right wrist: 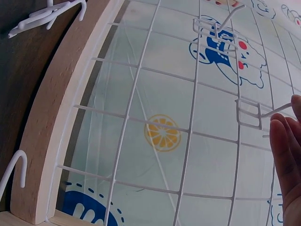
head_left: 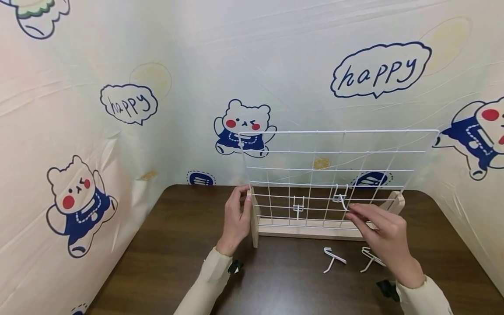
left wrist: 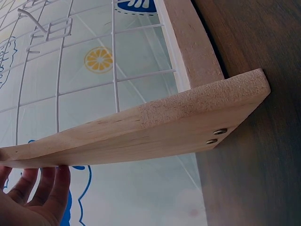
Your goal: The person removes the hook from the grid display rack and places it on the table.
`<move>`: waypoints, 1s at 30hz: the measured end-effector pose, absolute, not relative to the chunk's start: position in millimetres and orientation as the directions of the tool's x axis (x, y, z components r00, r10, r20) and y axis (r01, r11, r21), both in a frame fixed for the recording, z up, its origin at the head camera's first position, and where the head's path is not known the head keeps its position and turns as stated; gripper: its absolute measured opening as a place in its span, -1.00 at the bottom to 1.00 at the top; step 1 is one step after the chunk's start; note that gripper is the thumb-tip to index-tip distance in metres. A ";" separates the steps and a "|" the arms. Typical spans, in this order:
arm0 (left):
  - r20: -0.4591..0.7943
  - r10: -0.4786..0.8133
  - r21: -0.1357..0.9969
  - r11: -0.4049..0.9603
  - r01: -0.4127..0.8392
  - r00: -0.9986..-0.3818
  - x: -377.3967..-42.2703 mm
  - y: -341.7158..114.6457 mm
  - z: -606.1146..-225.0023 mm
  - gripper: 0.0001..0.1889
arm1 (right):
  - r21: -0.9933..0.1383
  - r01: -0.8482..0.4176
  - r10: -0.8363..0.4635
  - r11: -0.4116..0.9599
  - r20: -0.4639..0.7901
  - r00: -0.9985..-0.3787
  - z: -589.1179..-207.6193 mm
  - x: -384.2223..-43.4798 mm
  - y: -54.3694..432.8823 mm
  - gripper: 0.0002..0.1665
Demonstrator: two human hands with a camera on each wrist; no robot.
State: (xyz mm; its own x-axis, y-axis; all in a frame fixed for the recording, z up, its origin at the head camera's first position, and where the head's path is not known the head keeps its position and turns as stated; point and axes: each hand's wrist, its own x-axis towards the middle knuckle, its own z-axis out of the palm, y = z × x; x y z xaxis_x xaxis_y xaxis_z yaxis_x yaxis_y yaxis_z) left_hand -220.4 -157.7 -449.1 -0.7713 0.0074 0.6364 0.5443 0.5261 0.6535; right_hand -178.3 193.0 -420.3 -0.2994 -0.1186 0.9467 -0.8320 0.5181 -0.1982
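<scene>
While a person's left hand (head_left: 236, 214) held the left wooden upright (head_left: 254, 223) of a display rack, thumb and fingers closed about its upper part, the right hand (head_left: 383, 227) pinched the arm of a white wire hook (head_left: 340, 199) between thumb and fingertips — a narrow grip, with the hook's looped back against the white wire grid (head_left: 330, 169). Whether that hook was fully seated on the wires could not be told. Just to its left and slightly lower, a second hook (head_left: 298, 208) hung on the grid, its arm jutting toward the person. Two loose hooks — one nearer the middle (head_left: 332, 257), the other close below the right hand (head_left: 371, 258) — lay in front of the rack on the dark wooden table (head_left: 177, 245). A pale wooden base bar (head_left: 311, 233) ran along the foot of the grid, and two screws (left wrist: 216, 136) showed low on the left upright. Behind rose a pale backdrop (head_left: 197, 65) printed with cartoon bears, lemon slices and the word "happy."
</scene>
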 end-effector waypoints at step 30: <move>0.651 0.014 0.640 0.527 0.559 -0.759 -221.0 -158.2 -449.9 -0.75 | -0.203 -0.821 -0.158 0.533 0.930 -0.332 -422.1 -184.8 188.8 -0.47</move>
State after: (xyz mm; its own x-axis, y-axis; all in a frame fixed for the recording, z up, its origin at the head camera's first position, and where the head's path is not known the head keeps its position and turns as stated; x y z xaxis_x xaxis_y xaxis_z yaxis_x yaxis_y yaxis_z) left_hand -221.0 -158.2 -449.9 -0.7592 0.0145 0.6507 0.5589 0.5269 0.6404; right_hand -184.8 188.8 -422.1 -0.3321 -0.1580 0.9299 -0.8213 0.5334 -0.2026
